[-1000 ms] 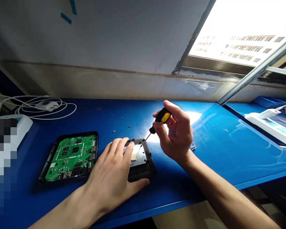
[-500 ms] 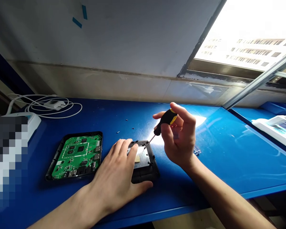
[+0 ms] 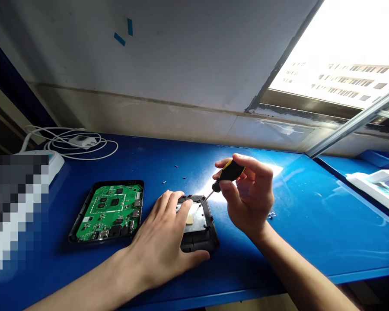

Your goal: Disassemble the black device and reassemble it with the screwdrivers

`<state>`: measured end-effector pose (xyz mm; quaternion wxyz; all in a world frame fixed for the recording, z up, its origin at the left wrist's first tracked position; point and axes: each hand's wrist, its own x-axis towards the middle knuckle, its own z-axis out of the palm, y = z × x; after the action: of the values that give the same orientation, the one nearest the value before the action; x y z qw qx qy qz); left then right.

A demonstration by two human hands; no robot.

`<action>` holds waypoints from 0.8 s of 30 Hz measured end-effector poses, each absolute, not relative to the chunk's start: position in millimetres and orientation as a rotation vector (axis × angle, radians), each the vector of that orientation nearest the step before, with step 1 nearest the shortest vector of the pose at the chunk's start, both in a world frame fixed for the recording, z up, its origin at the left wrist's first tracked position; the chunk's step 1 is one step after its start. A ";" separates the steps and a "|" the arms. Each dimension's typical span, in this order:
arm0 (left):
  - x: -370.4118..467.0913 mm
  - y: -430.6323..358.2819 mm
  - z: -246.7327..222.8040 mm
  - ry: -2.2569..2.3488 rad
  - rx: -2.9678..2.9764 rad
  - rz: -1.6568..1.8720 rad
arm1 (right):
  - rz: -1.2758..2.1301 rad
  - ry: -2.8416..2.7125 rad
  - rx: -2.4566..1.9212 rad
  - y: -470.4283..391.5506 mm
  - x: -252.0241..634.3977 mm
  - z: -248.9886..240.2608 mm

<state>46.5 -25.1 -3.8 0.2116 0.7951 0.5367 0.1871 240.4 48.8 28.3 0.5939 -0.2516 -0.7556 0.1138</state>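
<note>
My right hand is closed around the black and yellow handle of a screwdriver. Its thin shaft slants down to the left, with the tip at the far right corner of a silver metal plate. This plate sits in a black plastic cover and carries a small beige pad. My left hand steadies the cover, fingers over its left side and far edge, thumb along the near edge; the palm hides its left part. Left of it lies a black case half with a green circuit board inside.
Several small screws lie on the blue table beyond the cover. A white adapter with coiled cable is at the back left. Small clear pieces lie behind my right wrist. White devices stand at both sides.
The view has shifted slightly, moving the scene right. My right hand has turned the screwdriver handle a little, and its fingers sit differently on it. My left hand stays on the cover.
</note>
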 end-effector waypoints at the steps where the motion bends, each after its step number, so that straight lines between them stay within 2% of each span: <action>1: 46.6 -25.0 -3.1 1.490 2.202 0.503 | 0.254 -1.750 -0.587 48.4 239.6 28.6; 12: 50.2 -20.7 9.1 1.470 2.169 0.343 | 0.424 -1.693 -0.572 41.3 234.8 31.1; 24: 48.9 -22.6 6.1 1.476 2.201 0.375 | 0.290 -1.669 -0.592 38.7 235.6 32.5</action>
<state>48.9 -22.6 6.1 0.2306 0.8002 0.5366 0.1363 235.6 38.7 32.5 0.6239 -0.2579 -0.7268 0.1265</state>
